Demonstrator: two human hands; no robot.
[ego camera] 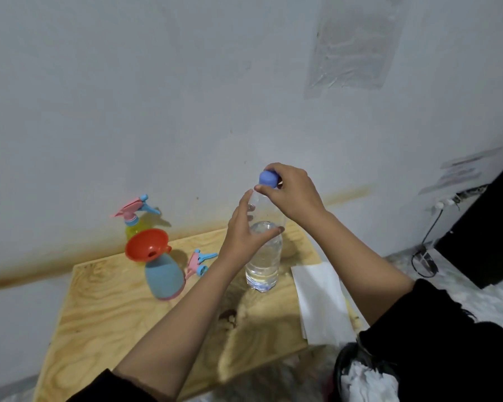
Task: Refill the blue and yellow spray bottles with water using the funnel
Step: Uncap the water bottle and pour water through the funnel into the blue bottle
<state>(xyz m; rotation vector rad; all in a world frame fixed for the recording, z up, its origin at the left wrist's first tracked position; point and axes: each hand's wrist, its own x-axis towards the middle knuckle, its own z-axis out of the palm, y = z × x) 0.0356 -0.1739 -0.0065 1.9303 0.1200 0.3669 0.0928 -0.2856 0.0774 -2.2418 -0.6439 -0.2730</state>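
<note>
A clear water bottle [264, 262], roughly half full, stands on the plywood table [105, 311]. My left hand [244, 230] grips its upper body. Fingers of my right hand [292, 190] are closed on its blue cap [268, 178] at the bottle's mouth. To the left, the blue spray bottle [164, 275] stands with an orange funnel [146, 244] in its neck. Its pink and blue spray head [199, 261] lies on the table beside it. The yellow spray bottle [134, 224], spray head on, stands behind against the wall.
A white paper sheet [320, 300] lies on the table's right side. A dark bin with crumpled white paper [366, 378] sits low at the right. A black panel [488, 233] and a cable [430, 236] stand at the far right by the wall.
</note>
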